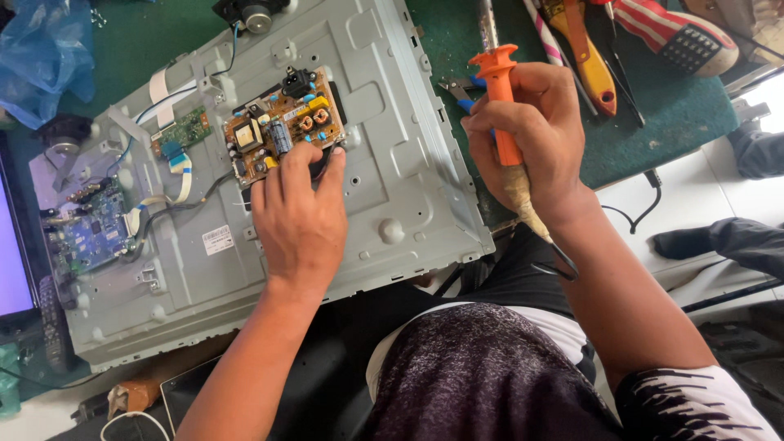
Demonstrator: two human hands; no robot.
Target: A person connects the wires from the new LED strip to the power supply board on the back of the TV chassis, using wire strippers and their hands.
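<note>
A grey metal back panel point(384, 155) of a flat screen lies face down on a green mat. A brown power board point(282, 126) with yellow and blue parts is mounted near its middle. My left hand point(298, 212) rests on the panel, its fingertips touching the lower edge of that board beside a black cable. My right hand point(531, 139) is raised to the right of the panel and grips an orange-handled soldering iron point(501, 98), the tip pointing up and away. A blue circuit board point(94, 233) and a small green board point(184, 131) sit at the panel's left.
A blue plastic bag point(41, 49) lies at the top left. Pliers point(461, 88), an orange-handled tool point(588, 61) and a remote control point(694, 45) lie on the green mat point(670, 114) at the upper right. A lit screen edge point(12, 245) stands at far left.
</note>
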